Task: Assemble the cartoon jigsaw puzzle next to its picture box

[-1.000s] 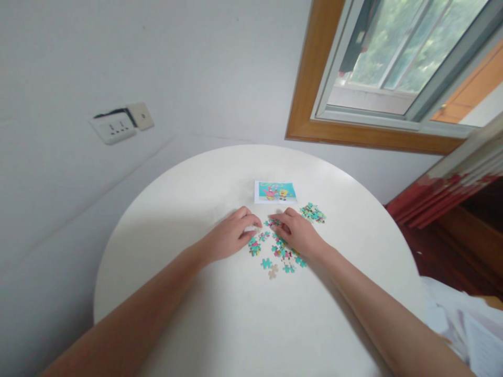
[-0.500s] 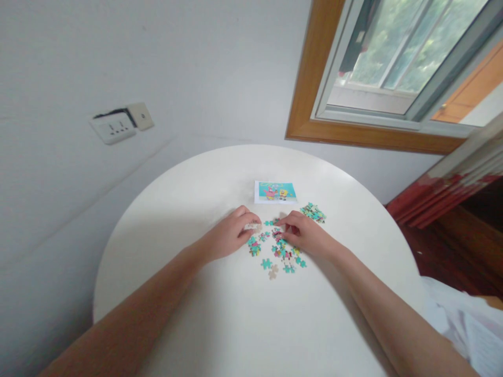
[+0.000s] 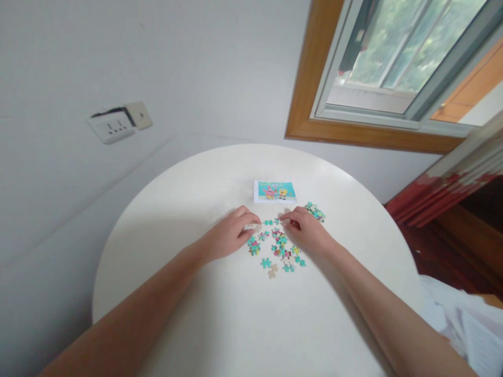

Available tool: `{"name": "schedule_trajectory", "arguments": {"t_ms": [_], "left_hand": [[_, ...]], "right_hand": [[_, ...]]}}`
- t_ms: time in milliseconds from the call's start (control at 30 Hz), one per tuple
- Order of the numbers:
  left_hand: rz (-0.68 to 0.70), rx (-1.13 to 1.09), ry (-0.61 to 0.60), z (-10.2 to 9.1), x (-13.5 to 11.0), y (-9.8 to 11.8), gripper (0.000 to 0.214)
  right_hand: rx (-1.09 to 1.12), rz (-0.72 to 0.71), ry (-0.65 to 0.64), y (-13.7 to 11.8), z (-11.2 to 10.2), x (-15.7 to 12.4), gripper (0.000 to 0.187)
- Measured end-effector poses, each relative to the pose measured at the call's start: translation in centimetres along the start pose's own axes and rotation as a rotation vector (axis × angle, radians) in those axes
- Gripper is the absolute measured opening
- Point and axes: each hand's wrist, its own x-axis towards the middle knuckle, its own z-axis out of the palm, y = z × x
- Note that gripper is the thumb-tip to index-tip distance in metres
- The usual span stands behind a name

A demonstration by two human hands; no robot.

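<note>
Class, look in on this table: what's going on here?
A person is handling jigsaw pieces on a white table. The left hand curls around pale pieces; whether it grips them is unclear. The right hand's fingertips are at the end of a short teal row. More pieces lie loose nearer the person, a pile sits beyond the right hand, and a cartoon picture card lies behind the row.

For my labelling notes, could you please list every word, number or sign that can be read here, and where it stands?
No text can be read.
Card: yellowish marks along the top, perhaps lettering, too blurred.
Papers: any print too blurred.
Puzzle pieces: any lettering too small.
</note>
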Motion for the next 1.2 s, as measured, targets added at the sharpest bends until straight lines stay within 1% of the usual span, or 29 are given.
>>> {"name": "schedule_trajectory", "arguments": {"t_ms": [100, 200, 300, 400, 500, 633, 833, 967, 1200], "left_hand": [[0.001, -0.003, 0.005, 0.0, 0.0, 0.0, 0.022], [0.011, -0.001, 0.009, 0.0, 0.0, 0.0, 0.023], [0.018, -0.001, 0.012, 0.1, 0.0, 0.0, 0.023], [0.023, -0.008, 0.014, 0.2, 0.0, -0.1, 0.023], [0.029, -0.019, 0.021, 0.3, 0.0, -0.2, 0.023], [0.025, -0.012, 0.009, 0.2, 0.0, -0.2, 0.024], [0.024, 0.009, -0.002, 0.2, 0.0, -0.3, 0.024], [0.024, 0.011, -0.004, 0.3, -0.1, -0.4, 0.024], [0.024, 0.007, -0.006, 0.1, 0.0, 0.0, 0.023]], "right_hand": [[0.005, 0.005, 0.024, -0.1, 0.4, 0.1, 0.025], [0.043, -0.003, 0.009, -0.1, 0.0, 0.0, 0.023], [0.111, -0.045, -0.075, 0.0, -0.8, -0.2, 0.019], [0.109, -0.062, -0.135, -0.3, -0.9, -0.3, 0.017], [0.052, -0.039, -0.092, -0.9, -0.3, -0.1, 0.016], [0.085, -0.065, -0.06, -1.2, -0.2, 0.0, 0.02], [0.153, -0.103, -0.195, -0.5, -1.6, -0.5, 0.02], [0.113, -0.106, -0.206, -0.5, -2.0, -0.7, 0.017], [0.082, -0.095, -0.202, 0.4, -2.9, -1.1, 0.027]]}}
